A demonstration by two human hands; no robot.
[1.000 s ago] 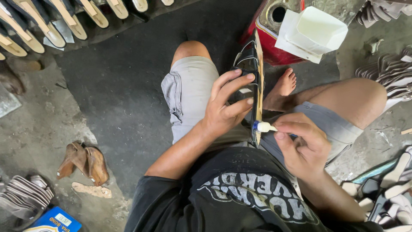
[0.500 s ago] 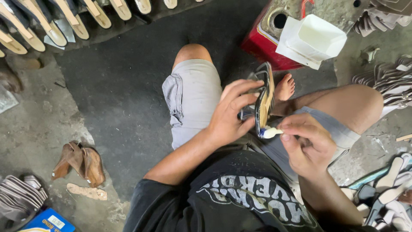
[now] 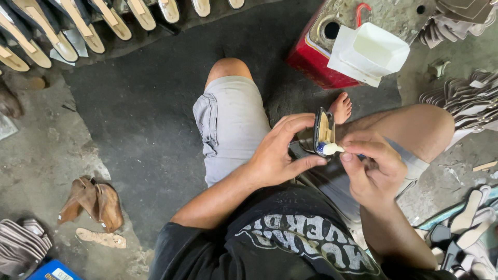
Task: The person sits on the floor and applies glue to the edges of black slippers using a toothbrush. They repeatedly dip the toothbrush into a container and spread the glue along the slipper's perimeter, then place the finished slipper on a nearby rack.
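- Here the left hand (image 3: 277,155) gripped one shoe sole (image 3: 323,132) upright over the lap, while the right hand (image 3: 371,168) pinched one small glue tube (image 3: 329,149) at its lower end.
- Gluing looked under way, not finished.
- At least eight soles (image 3: 62,46) lay in a row on the floor (image 3: 129,129); one red can (image 3: 311,57) stood beyond the knee.

The glue tube (image 3: 332,149) is mostly hidden by the right hand (image 3: 374,171).

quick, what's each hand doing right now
Left hand: closed around a shoe sole, holding it on edge.
Right hand: closed on a small glue tube, its tip against the sole.
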